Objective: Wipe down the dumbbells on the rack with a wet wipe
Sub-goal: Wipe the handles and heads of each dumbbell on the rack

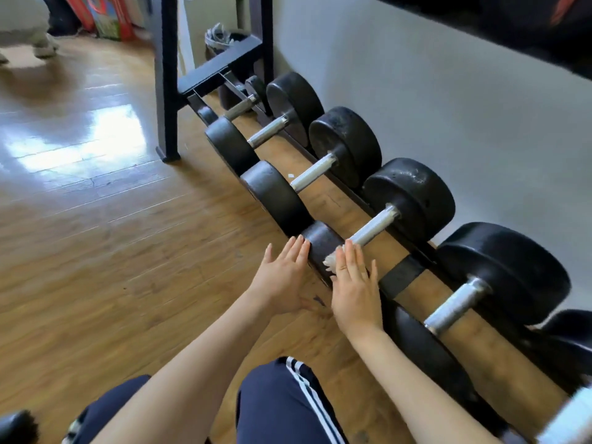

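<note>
**Mid-row, near head under the wipe**

Low black rack [402, 272] along the white wall [416, 91], loaded with a row of black dumbbells [346, 145] running from the far corner toward the camera, chrome handles bridging the two rails. Wooden floor [96, 235] to the left, dark frame upright [166, 75] standing near the far end.

Currently working the third big dumbbell [410, 193] from the far end, at its near head [320, 248]. Judged as somewhere in the middle of the job: no telling from surface look alone which ones have been cleaned, dusty scuffs showing on several far heads, and at least two more dumbbells nearer the camera plausibly left.

Right hand [355, 293] laid flat with straight fingers over the inner side of that near head, pressing the white wet wipe [331, 259] against it; wipe bunched, only its edge peeking out by the fingertips, just below the handle [371, 229].

Left hand [285, 274] spread wide, fingers straight, touching the head's outer face, likely steadying it.

Small white scrap [291, 176] lying on the floor between the rails farther along.
</note>
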Action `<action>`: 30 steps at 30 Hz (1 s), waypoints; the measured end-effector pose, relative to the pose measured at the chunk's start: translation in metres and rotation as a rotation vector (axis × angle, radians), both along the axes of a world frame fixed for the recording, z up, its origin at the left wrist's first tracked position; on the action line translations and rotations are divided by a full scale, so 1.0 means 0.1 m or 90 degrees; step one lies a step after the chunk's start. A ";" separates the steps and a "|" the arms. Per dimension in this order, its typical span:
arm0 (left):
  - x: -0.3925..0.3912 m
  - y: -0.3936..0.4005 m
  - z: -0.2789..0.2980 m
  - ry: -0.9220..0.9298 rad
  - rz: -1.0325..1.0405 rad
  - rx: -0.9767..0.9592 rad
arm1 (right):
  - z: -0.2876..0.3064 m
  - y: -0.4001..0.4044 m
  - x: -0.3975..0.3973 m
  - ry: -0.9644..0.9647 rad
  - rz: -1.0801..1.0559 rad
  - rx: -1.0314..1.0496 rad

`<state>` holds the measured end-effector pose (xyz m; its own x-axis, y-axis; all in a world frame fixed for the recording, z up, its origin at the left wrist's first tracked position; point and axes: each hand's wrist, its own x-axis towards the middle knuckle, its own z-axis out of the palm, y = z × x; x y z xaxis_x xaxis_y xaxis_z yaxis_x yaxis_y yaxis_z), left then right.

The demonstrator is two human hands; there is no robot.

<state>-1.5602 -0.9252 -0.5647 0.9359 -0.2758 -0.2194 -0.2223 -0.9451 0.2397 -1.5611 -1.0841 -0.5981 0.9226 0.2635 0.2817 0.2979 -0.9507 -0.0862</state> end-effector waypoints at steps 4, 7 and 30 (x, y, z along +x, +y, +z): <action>0.04 0.09 0.07 0.014 -0.052 0.013 | 0.09 0.27 -0.07 0.059 -0.121 0.038; 0.11 0.20 0.13 0.023 -0.112 0.029 | 0.28 0.44 0.11 0.069 -0.048 -0.029; 0.77 0.01 0.10 0.108 -0.108 -0.127 | 0.43 -0.25 0.38 -0.087 -0.053 0.249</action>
<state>-1.4836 -0.9245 -0.5550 0.8276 -0.4780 -0.2944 -0.3136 -0.8286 0.4638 -1.5229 -1.1089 -0.5555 0.8837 0.0385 0.4664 0.2549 -0.8755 -0.4106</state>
